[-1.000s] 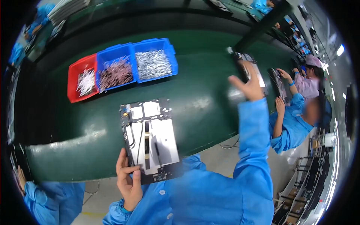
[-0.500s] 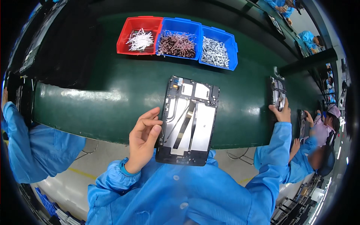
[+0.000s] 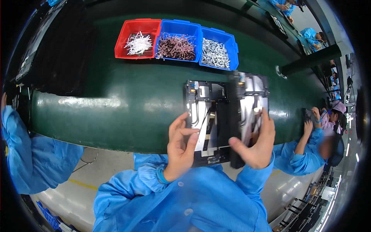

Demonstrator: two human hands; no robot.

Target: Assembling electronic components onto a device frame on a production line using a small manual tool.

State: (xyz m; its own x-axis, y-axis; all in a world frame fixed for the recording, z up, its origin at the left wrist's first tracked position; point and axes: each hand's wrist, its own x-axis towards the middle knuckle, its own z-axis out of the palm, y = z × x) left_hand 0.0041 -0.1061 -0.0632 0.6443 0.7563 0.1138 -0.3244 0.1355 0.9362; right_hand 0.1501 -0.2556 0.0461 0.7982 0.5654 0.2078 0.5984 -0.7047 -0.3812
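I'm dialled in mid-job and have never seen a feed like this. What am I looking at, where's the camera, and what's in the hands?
There is no machine: a person in a blue coat works with bare hands. The one picture comes from a fisheye camera on their head, looking down, so straight edges bend. The left hand grips a flat dark panel with its inner parts showing. The right hand holds a second, blurred panel beside it. Beyond, on the green belt, stand a red bin and two blue bins of small parts. Another person's hand works at the right.
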